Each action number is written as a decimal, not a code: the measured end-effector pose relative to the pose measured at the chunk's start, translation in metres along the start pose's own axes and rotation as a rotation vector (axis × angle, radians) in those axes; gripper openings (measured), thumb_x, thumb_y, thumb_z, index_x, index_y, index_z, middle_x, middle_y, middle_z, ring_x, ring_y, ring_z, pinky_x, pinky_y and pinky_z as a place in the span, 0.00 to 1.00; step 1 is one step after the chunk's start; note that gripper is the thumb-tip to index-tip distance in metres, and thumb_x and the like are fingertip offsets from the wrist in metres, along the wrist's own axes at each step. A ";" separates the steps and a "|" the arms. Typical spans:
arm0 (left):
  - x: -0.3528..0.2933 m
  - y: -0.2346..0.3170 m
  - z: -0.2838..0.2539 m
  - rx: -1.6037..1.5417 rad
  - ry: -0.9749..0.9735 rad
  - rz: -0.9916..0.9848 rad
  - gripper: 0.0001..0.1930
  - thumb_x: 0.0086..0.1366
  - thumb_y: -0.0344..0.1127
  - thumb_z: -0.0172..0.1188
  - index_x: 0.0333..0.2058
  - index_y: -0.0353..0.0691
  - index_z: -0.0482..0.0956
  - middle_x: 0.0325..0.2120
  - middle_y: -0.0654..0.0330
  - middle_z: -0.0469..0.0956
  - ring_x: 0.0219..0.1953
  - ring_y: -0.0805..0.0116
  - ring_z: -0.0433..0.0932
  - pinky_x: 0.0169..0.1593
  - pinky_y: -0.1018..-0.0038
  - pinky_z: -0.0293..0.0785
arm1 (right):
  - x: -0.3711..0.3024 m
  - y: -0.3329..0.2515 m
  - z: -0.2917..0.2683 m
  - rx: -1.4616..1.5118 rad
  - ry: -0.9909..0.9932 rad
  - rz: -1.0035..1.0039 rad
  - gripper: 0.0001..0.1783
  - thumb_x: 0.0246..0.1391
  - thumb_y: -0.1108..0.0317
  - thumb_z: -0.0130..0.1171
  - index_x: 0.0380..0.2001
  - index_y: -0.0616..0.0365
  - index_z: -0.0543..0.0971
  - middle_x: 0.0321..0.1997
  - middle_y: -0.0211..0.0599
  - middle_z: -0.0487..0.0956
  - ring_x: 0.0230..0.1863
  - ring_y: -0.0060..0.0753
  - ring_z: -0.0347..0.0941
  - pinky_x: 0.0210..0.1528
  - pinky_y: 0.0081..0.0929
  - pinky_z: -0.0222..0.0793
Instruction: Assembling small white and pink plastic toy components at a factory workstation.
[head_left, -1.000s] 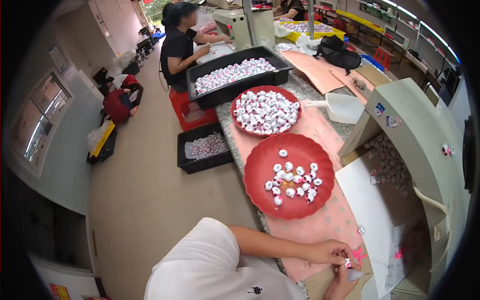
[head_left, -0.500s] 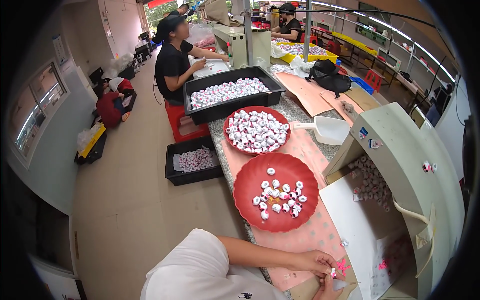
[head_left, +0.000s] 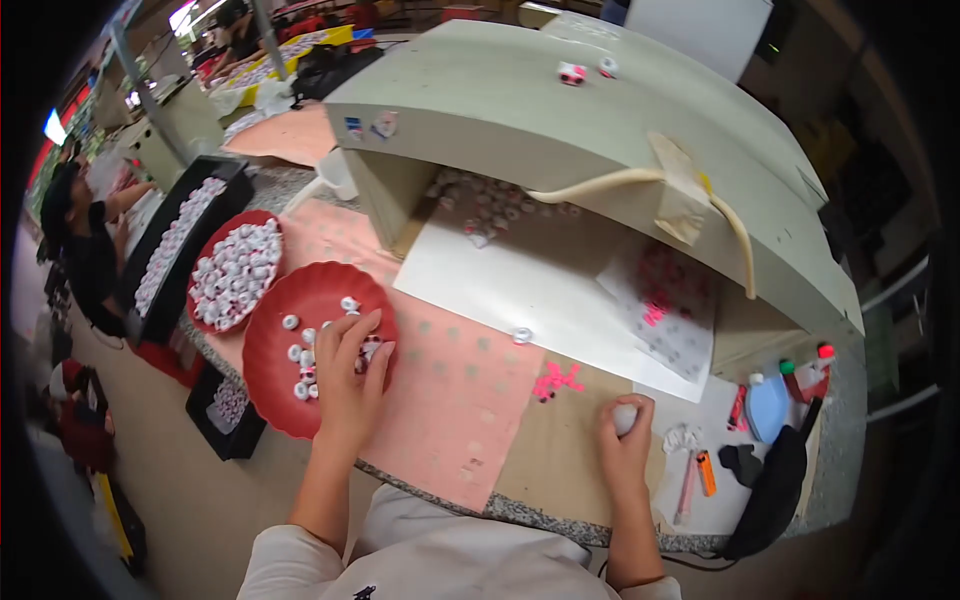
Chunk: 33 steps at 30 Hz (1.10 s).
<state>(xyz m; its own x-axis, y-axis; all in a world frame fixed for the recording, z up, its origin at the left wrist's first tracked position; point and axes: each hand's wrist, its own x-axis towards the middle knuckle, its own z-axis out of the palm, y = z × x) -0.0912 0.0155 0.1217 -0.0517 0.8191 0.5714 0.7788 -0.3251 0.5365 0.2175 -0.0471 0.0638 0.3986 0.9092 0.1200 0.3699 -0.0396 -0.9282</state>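
My left hand [head_left: 347, 375] reaches over the red scalloped dish [head_left: 265, 385], fingers curved and thumb apart. Small white beads with pink and black marks [head_left: 302, 356] lie loose in this dish, some partly hidden behind the fingers. A few dark-and-pink ones show between thumb and forefinger; none looks gripped. Over the brown board [head_left: 520, 465], my right hand [head_left: 624, 445] is closed around a whitish squeeze bottle [head_left: 625, 419], mostly covered by the fingers. Left of that hand sits a little heap of bright pink bits [head_left: 557, 381].
A grey open-fronted box [head_left: 500, 125] arches over white paper [head_left: 480, 290] and more beads [head_left: 480, 205]. Behind the dish stands a heaped red bowl [head_left: 237, 272]. An orange lighter [head_left: 707, 473], a blue bottle [head_left: 767, 408] and a black pouch [head_left: 775, 490] lie at right.
My view has swung right. My hands, earlier together over the board with a small white piece, are now apart: the left is at the dish, the right keeps the bottle.
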 end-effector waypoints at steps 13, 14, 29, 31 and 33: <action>0.017 0.080 0.118 -0.535 -0.635 -0.024 0.14 0.56 0.24 0.58 0.43 0.35 0.74 0.33 0.56 0.75 0.38 0.65 0.76 0.39 0.73 0.72 | -0.008 0.007 -0.052 0.306 0.022 0.073 0.10 0.55 0.71 0.54 0.40 0.58 0.68 0.27 0.25 0.71 0.25 0.12 0.63 0.26 0.12 0.60; 0.009 0.073 0.114 -0.670 -0.652 -0.120 0.13 0.57 0.24 0.57 0.43 0.35 0.74 0.34 0.58 0.75 0.37 0.69 0.75 0.39 0.75 0.73 | -0.013 0.004 -0.052 0.275 0.016 0.034 0.09 0.57 0.70 0.52 0.40 0.58 0.68 0.25 0.24 0.69 0.23 0.13 0.62 0.24 0.12 0.59; -0.036 0.038 0.079 -1.307 -0.754 -0.649 0.21 0.61 0.23 0.55 0.54 0.37 0.67 0.36 0.63 0.75 0.41 0.74 0.76 0.45 0.78 0.75 | -0.022 -0.029 0.024 0.632 0.052 0.103 0.03 0.59 0.70 0.44 0.32 0.56 0.65 0.21 0.26 0.64 0.21 0.16 0.58 0.23 0.18 0.56; -0.047 0.036 0.087 -1.226 -0.711 -0.563 0.19 0.60 0.22 0.55 0.51 0.36 0.69 0.38 0.60 0.76 0.41 0.74 0.76 0.44 0.79 0.75 | -0.023 -0.017 0.032 0.585 0.067 0.081 0.03 0.59 0.70 0.45 0.32 0.57 0.65 0.22 0.26 0.65 0.22 0.16 0.59 0.25 0.17 0.57; -0.041 0.029 0.100 -1.184 -0.663 -0.490 0.17 0.60 0.22 0.55 0.49 0.34 0.69 0.38 0.59 0.77 0.40 0.74 0.76 0.44 0.79 0.74 | -0.015 -0.003 0.038 0.424 0.035 -0.075 0.04 0.57 0.70 0.48 0.31 0.58 0.65 0.25 0.27 0.67 0.24 0.16 0.60 0.27 0.16 0.58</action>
<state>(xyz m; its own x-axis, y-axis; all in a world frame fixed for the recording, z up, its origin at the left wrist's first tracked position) -0.0035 0.0194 0.0516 0.3935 0.9189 -0.0293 -0.2155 0.1232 0.9687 0.1786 -0.0444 0.0514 0.4144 0.8883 0.1977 0.0242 0.2064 -0.9782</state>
